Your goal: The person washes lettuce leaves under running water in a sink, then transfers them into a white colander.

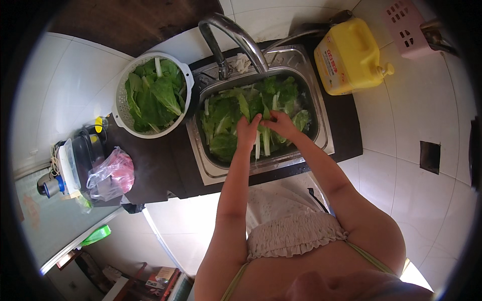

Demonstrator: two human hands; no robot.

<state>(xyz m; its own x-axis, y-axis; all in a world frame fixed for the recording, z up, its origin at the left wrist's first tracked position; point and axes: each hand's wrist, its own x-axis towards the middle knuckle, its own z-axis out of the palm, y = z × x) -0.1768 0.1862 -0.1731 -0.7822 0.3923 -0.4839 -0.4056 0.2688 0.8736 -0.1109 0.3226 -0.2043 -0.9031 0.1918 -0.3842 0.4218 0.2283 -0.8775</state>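
A stainless steel sink (327,140) holds many loose green leaves with pale stalks (222,131), lying in water. Over its middle, my left hand (247,129) grips a leafy green (244,105) whose blade rises above the fingers. Close beside it, my right hand (280,124) pinches another leaf (266,111) between thumb and fingers. White stalks hang down below both hands. Whether the two held leaves belong to one plant is hidden by my fingers.
A chrome faucet (241,32) arches over the sink's back edge. To the left stands a white colander (119,101) with washed-looking leaves (158,94). A yellow detergent jug (350,56) with a pump is at the right. Plastic bags (113,175) lie on the dark counter (158,161).
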